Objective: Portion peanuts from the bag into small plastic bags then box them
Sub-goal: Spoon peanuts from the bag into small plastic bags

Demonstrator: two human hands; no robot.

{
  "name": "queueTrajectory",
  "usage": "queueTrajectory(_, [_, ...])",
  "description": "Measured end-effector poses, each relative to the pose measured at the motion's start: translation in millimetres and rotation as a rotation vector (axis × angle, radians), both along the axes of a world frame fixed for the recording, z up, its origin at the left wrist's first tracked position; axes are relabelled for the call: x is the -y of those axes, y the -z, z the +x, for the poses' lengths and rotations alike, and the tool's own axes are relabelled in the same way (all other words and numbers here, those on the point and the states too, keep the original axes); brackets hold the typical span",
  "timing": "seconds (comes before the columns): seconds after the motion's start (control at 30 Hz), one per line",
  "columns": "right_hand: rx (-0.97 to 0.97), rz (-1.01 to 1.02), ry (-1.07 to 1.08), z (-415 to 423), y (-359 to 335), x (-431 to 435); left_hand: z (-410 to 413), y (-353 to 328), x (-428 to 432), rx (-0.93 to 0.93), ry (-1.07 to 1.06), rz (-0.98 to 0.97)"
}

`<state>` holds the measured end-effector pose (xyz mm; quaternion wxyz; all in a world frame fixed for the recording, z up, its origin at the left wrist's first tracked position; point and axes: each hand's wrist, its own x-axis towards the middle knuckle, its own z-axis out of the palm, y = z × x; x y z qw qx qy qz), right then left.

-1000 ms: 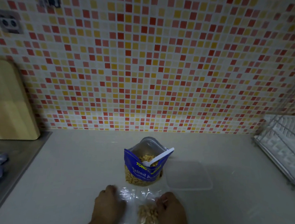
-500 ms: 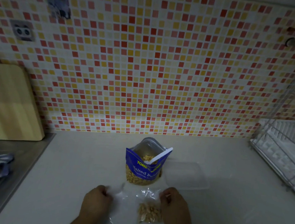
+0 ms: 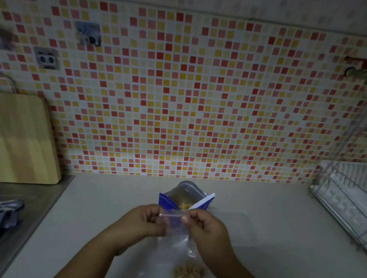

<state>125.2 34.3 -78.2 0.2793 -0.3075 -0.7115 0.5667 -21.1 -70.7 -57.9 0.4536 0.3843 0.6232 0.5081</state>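
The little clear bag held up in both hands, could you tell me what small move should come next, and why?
Probably pull its mouth open. The left hand and right hand pinch the top strip of an empty-looking clear bag, while the peanut bag stands open just behind it; a filled bag already lies on the counter.

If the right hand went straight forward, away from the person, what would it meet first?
Most likely the blue peanut bag, standing open just beyond the right hand, which pinches the small clear bag with the left hand. Depth is unclear; the hand may pass above it.
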Motion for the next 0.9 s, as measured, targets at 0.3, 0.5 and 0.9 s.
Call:
queueTrajectory(0.3, [-0.032,0.026,0.121,-8.8,-50.3,-32.5,9.8,-22.5,-47.7,-0.365,-0.353,0.118])
queueTrajectory(0.5, [0.033,-0.107,0.068,-15.2,-74.4,-39.5,16.9,-31.4,-64.9,-0.815,-0.421,0.166])
queueTrajectory(0.9, [0.092,-0.262,0.028,-23.1,-87.2,-49.9,12.5,-35.0,-65.3,-0.791,-0.294,0.177])
